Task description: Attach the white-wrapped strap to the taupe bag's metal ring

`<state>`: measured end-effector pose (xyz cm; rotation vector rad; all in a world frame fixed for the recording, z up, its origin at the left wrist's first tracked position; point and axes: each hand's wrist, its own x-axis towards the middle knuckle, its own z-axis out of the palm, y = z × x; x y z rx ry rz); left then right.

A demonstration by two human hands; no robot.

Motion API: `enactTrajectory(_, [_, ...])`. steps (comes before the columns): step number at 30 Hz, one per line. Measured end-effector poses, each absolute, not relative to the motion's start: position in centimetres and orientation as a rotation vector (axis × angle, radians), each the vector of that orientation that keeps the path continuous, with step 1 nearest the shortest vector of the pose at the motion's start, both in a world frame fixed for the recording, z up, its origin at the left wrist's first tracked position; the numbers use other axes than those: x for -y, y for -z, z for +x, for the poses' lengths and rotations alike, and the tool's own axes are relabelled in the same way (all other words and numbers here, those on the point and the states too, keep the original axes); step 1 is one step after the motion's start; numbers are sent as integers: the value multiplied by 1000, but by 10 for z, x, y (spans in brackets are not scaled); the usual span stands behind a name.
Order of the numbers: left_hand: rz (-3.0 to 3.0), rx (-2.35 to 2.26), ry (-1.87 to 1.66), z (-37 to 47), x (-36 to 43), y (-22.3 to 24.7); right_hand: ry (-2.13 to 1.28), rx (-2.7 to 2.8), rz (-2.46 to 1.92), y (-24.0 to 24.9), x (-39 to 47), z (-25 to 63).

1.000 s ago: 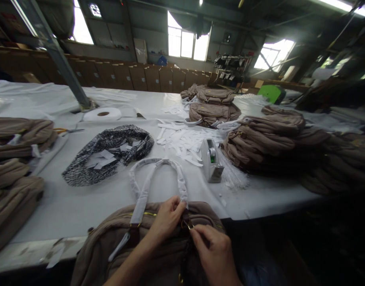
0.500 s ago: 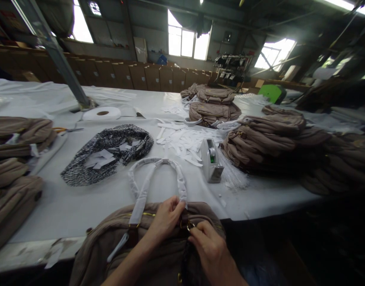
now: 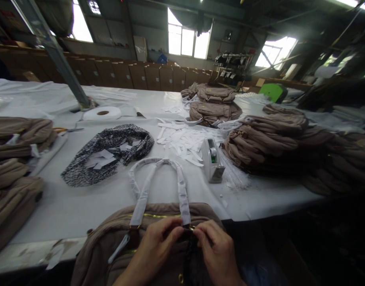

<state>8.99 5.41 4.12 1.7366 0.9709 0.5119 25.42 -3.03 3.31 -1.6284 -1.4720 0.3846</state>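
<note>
1. The left hand [image 3: 154, 248] and right hand [image 3: 216, 252] are both pinching a small metal fitting [image 3: 191, 228] with closed fingertips.
2. The fitting is sitting on the brown bag [image 3: 111, 246], at the base of its wrapped handle [image 3: 182, 190].
3. A tape dispenser [image 3: 211, 161] is standing beyond the bag.

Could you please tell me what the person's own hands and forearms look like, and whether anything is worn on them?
Both are bare: the left hand and right hand show no gloves, rings or watch in view. The left forearm is uncovered as far as the frame's lower edge, with no sleeve showing. Only the right wrist shows, also without a sleeve.
</note>
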Motion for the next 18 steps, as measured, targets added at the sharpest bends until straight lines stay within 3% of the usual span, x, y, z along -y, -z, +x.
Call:
enactTrajectory(9, [1763,-981,-505,93,-47,-40,-457,1576,-1518,-39,32,255])
enactTrajectory(18, [1852,-1199,-405,102,-52,-27,-433,1501,-1674,-39,28,257])
